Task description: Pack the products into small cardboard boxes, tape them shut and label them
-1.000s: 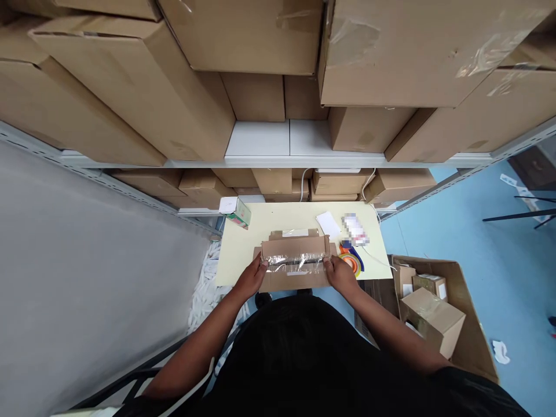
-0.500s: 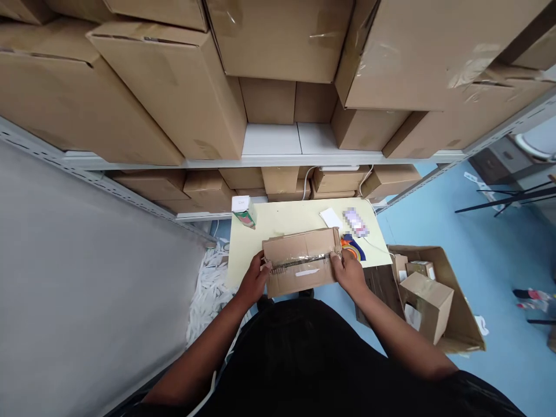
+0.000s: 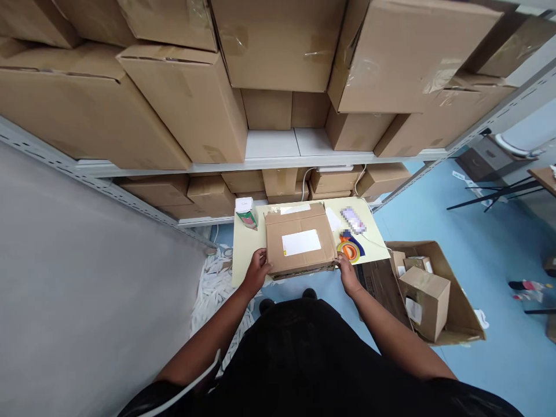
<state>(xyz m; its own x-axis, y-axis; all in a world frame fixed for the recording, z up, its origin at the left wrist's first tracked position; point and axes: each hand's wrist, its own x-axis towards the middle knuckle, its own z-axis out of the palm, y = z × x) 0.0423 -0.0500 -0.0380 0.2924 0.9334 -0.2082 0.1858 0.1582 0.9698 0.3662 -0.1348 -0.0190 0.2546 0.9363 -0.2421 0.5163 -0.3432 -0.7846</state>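
Note:
A brown cardboard box (image 3: 299,223) is held between both hands at the front of the pale yellow table (image 3: 247,255). A white label (image 3: 301,242) lies across its upper face. My left hand (image 3: 257,271) grips the near left corner, fingers closed on the edge. At the near right corner my right hand (image 3: 347,273) has its fingers closed on the cardboard. Just right of the box is an orange and blue tape dispenser (image 3: 350,248). Behind it are a white paper (image 3: 333,220) and a blurred-out purple item (image 3: 353,220).
A small white and green box (image 3: 246,213) stands at the table's left. Shelves with many cartons (image 3: 278,46) rise behind. White paper strips (image 3: 208,295) cover the floor at left. At right, a large open carton (image 3: 460,307) contains smaller boxes.
The cardboard box has turned in my hands: its taped seam side faced me before, and now the labelled face shows upward. Both hands still hold its sides.

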